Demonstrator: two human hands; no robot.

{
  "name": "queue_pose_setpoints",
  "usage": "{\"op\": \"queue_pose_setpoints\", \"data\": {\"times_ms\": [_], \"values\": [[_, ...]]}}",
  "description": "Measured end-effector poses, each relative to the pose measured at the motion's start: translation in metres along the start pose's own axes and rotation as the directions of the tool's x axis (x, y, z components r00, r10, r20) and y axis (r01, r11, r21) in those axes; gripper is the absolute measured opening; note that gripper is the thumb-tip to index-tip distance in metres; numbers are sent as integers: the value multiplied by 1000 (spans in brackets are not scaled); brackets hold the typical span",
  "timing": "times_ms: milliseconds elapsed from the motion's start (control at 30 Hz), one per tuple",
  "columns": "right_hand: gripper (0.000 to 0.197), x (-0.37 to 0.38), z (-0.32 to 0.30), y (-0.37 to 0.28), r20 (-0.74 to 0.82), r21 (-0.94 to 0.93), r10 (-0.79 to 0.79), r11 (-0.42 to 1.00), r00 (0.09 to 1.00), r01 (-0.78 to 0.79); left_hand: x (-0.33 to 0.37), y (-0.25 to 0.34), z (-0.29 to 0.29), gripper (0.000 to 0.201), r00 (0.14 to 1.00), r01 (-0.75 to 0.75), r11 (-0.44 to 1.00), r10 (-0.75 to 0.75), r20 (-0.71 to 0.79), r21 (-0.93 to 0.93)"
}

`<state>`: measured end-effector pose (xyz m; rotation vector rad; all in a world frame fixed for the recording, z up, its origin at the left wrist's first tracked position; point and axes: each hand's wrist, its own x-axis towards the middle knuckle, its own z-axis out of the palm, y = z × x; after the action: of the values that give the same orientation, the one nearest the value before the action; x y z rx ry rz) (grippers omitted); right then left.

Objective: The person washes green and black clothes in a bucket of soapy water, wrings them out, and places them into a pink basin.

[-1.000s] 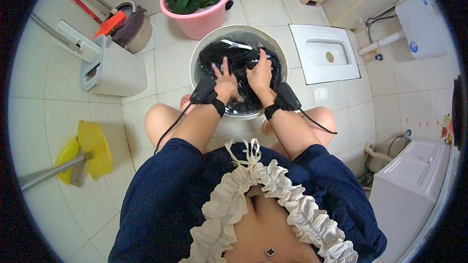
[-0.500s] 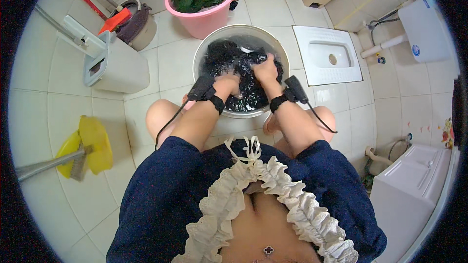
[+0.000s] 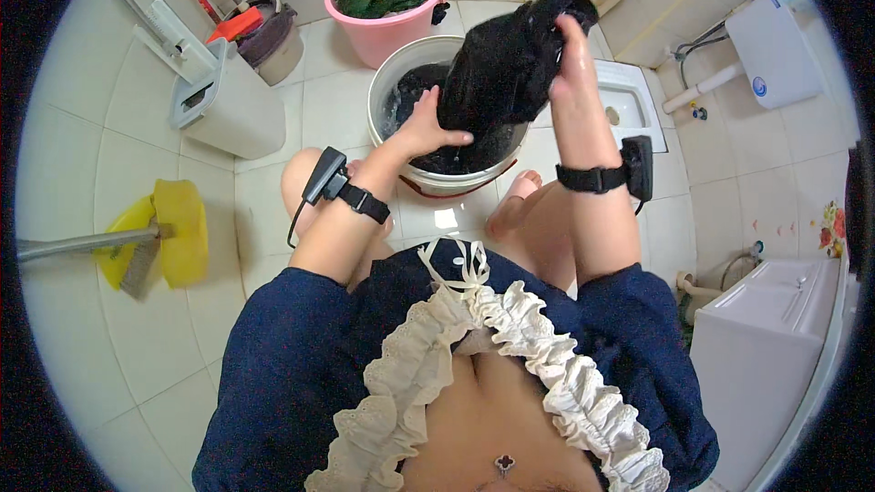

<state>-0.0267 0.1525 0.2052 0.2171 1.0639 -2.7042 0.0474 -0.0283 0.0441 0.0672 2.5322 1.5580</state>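
A wet black garment (image 3: 501, 68) is lifted over a round pale basin (image 3: 447, 184). My right hand (image 3: 572, 68) grips its upper end, high on the right side, and the cloth slants down to the left toward the basin. My left hand (image 3: 427, 129) is beside the lower end of the cloth, fingers spread and thumb apart; whether it touches the cloth I cannot tell. Dark water (image 3: 408, 96) shows in the basin, partly hidden by the garment and my left hand. A black strap with a small device sits on each of my forearms.
Behind the basin stands a pink bucket (image 3: 378, 32) of clothes. A squat toilet (image 3: 629, 114) is at the right, partly behind my right arm. Bins (image 3: 232, 114) line the left wall, with a yellow dustpan (image 3: 182, 235) and brush nearer. A white cabinet (image 3: 756, 337) stands at right.
My right hand has risen out of the basin to the right, lifting the black garment from the water. My left hand has come up with its fingers spread. The view has shifted slightly.
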Motion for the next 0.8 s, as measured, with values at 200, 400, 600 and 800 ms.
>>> {"op": "queue_pose_setpoints", "data": {"times_ms": [200,400,600,800], "values": [[16,4,20,-38,-51,45,-146,988,988,148,-34,42,6,76,839,425,595,-542,50,-682],[32,-7,34,-50,199,119,19,992,980,-43,-16,47,27,99,557,535,-488,-410,722,-690],[26,-70,59,-73,362,96,-80,994,929,48,16,32,36,82,971,214,-330,-31,237,-920],[21,-110,30,-105,467,-41,-131,985,874,169,71,20,-2,73,970,3,-376,-223,94,-926]]}}
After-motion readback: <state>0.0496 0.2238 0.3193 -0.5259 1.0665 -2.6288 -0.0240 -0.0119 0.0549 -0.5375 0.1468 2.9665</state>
